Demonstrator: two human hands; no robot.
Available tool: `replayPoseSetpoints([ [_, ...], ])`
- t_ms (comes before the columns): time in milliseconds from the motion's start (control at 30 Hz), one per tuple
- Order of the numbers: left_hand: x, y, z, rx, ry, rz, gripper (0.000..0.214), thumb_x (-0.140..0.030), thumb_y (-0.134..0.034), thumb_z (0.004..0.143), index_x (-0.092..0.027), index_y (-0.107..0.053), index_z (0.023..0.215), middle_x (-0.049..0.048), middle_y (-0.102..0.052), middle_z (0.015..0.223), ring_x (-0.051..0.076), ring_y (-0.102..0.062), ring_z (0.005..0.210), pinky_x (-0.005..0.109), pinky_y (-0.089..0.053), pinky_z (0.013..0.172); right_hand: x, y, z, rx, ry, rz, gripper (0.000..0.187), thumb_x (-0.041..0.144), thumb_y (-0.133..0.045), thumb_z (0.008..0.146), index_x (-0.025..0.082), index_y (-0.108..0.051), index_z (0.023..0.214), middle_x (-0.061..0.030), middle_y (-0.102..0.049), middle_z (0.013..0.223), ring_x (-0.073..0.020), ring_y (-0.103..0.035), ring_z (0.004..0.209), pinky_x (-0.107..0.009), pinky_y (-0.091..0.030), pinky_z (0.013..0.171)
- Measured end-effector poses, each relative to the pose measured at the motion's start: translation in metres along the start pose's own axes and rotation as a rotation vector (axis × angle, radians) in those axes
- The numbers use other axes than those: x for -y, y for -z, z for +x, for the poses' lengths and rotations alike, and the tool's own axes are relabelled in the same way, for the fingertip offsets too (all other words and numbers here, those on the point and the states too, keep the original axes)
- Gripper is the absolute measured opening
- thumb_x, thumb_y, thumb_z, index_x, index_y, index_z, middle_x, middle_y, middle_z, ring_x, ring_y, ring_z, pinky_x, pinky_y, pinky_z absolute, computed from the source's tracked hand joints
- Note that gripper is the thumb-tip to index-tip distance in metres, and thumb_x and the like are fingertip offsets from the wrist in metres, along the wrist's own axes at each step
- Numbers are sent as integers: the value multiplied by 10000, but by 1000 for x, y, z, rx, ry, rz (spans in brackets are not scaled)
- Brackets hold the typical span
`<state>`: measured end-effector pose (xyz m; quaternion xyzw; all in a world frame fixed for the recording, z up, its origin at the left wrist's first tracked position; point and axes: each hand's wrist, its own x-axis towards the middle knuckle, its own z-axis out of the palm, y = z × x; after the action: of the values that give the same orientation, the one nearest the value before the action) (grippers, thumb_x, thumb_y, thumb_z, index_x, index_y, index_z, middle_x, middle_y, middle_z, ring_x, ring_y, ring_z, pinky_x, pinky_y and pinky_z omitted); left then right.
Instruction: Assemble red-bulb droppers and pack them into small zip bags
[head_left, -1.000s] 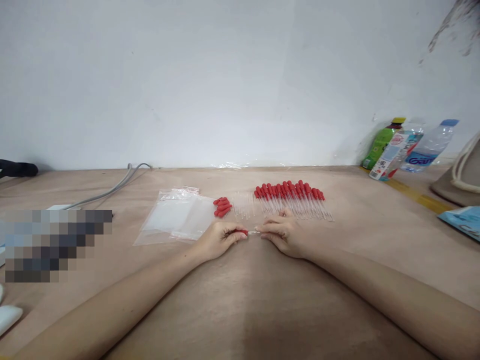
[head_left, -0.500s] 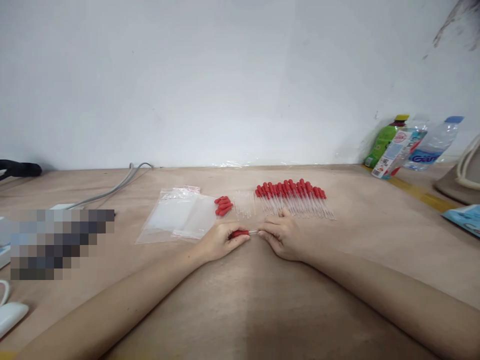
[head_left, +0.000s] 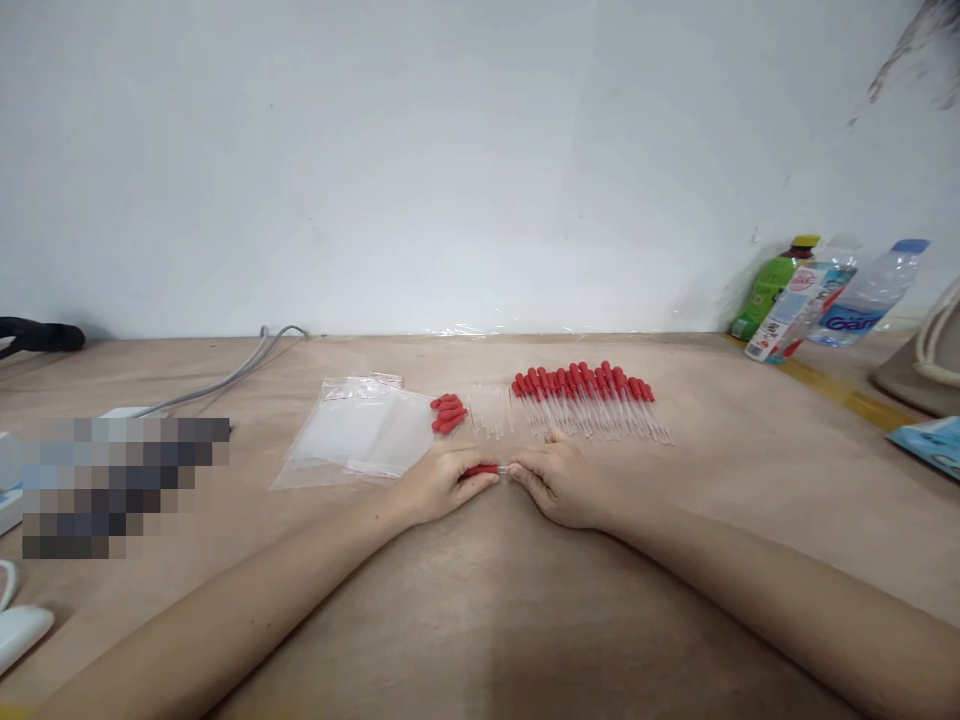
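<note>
My left hand (head_left: 441, 484) is closed around a red rubber bulb (head_left: 484, 469), its open end pointing right. From the right, my right hand (head_left: 559, 482) pinches a clear glass dropper tube (head_left: 503, 470), lined up with the bulb's mouth; most of the tube is hidden by the fingers. Just beyond my left hand lies a small pile of loose red bulbs (head_left: 448, 414). Beside it is a row of bare clear tubes (head_left: 490, 410). Behind my right hand, many droppers with red bulbs on their tubes (head_left: 592, 395) lie side by side, bulbs toward the wall.
Clear zip bags (head_left: 341, 430) lie flat left of the loose bulbs. At the back right stand a green bottle (head_left: 769, 295) and a clear water bottle (head_left: 870, 300), with a carton (head_left: 784, 310) leaning there. A grey cable (head_left: 240, 370) runs at the left.
My right hand has moved slightly left, toward the left hand, so less of the tube shows between them. My left hand stays in place, holding the bulb.
</note>
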<state>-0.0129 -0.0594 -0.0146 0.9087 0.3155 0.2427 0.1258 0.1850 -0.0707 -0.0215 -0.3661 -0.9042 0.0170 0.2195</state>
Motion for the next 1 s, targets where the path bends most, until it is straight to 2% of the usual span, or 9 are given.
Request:
replayPoseSetpoints([
  [133,0,6,2,-9,-19,26,201,-283,-455,840,-203,-600,954,41,-629,858,161,-567,807,262,-428,738,5,9,1,-9,-7,8,246,205,-362,857,169,-568,730,-16,-621,718,-123,-502,654,-284,-281,688],
  [267,4,5,0,-234,21,66,271,-288,-496,814,-189,-515,1066,66,-565,947,175,-529,886,289,-428,780,1,24,4,41,-92,76,198,170,-427,788,196,-619,749,-6,-637,710,-130,-533,670,-276,-322,686],
  [300,6,4,-1,-275,52,76,298,-289,-503,808,-185,-486,1087,66,-547,944,172,-526,867,283,-438,750,-3,28,5,56,-163,115,204,181,-430,780,195,-629,737,-6,-637,688,-126,-534,636,-263,-336,649],
  [367,8,2,-3,-274,103,83,289,-283,-502,804,-185,-462,1072,51,-522,907,153,-526,792,258,-448,666,-17,36,9,39,-373,187,215,233,-440,766,185,-635,688,-9,-629,643,-121,-525,563,-238,-342,554],
  [467,10,-1,-4,-170,133,80,183,-267,-488,807,-189,-476,973,26,-505,872,121,-520,685,243,-440,606,-43,44,16,-133,-676,145,250,320,-475,725,178,-593,556,-13,-600,564,-130,-521,535,-234,-333,509],
  [567,11,-1,-4,-125,152,87,146,-262,-491,803,-186,-478,926,19,-506,866,112,-515,655,249,-436,613,-65,42,24,-224,-810,11,271,333,-473,699,188,-528,477,-9,-552,502,-142,-502,523,-247,-314,504],
  [667,12,-1,-3,-117,147,87,138,-264,-486,807,-183,-479,919,19,-507,856,115,-516,664,252,-434,619,-74,32,30,-198,-854,-65,301,323,-453,693,193,-480,424,-8,-511,464,-149,-484,517,-264,-305,530],
  [800,12,-1,-4,-111,128,106,111,-257,-478,810,-177,-484,886,20,-501,833,120,-513,667,255,-428,617,-75,19,34,-188,-850,-173,316,313,-428,701,189,-492,417,-16,-541,500,-161,-497,564,-312,-305,640],
  [1000,13,-3,-4,-110,124,132,108,-268,-472,816,-172,-496,858,19,-495,802,122,-513,667,252,-424,609,-81,18,32,-176,-850,-257,291,303,-414,697,176,-517,456,-36,-573,539,-176,-514,604,-337,-277,667],
])
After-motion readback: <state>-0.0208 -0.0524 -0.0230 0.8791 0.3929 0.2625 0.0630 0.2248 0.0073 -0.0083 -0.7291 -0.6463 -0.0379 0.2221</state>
